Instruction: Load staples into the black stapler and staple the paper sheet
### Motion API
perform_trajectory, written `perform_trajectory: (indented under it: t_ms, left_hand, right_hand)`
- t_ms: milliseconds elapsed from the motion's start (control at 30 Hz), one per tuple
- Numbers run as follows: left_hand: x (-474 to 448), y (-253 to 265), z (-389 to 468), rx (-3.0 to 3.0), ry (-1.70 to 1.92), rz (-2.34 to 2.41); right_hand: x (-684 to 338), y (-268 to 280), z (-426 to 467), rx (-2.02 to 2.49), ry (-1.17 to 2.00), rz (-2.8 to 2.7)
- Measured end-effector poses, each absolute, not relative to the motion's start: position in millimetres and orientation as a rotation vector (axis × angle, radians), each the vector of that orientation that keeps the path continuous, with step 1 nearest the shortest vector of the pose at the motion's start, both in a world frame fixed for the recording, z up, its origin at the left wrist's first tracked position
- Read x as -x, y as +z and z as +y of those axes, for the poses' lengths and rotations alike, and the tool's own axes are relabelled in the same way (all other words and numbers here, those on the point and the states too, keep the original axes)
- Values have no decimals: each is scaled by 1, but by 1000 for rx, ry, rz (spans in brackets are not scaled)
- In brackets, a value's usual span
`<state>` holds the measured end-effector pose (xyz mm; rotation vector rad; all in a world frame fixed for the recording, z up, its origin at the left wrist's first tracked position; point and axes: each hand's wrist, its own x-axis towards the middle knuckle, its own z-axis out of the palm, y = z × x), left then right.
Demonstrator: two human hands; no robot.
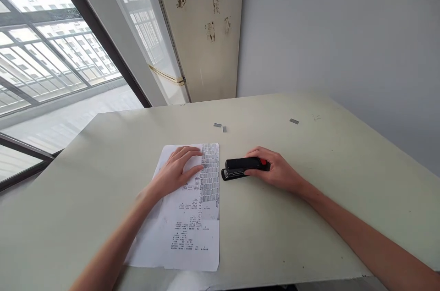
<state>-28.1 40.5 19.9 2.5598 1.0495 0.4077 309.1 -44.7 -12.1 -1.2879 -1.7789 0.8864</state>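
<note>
A black stapler (237, 164) with a red spot near its back end lies on the table to the right of the paper. My right hand (271, 167) is closed around its rear half, thumb on the near side and fingers on the far side. The stapler's front end points left, a small gap from the paper's right edge. My left hand (180, 166) rests flat on the upper part of the printed paper (202, 236), fingers spread. Printed text and a dense grey block along the right edge show on the sheet.
Staple strips (217, 125) lie on the pale table (268, 236) beyond the paper, and another strip (294, 121) lies farther right. A fridge (202, 62) stands behind the table, beside a grey wall (326, 30). A window (51, 43) is at the left.
</note>
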Motion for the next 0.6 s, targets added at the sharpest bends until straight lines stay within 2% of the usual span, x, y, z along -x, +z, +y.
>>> perform_trajectory:
  t_ms: [300,433,600]
  left_hand:
    - [56,5,19,-2626,278,1283]
    - [58,22,-27,-2680,306,1064]
    - [84,25,-102,-2708,118,914]
  right_hand:
    - [-312,-11,-45,1324,873,-1773]
    - [-315,-10,-45,1293,918,-1789]
    - [-316,-8,-49,1263,1005,-1802]
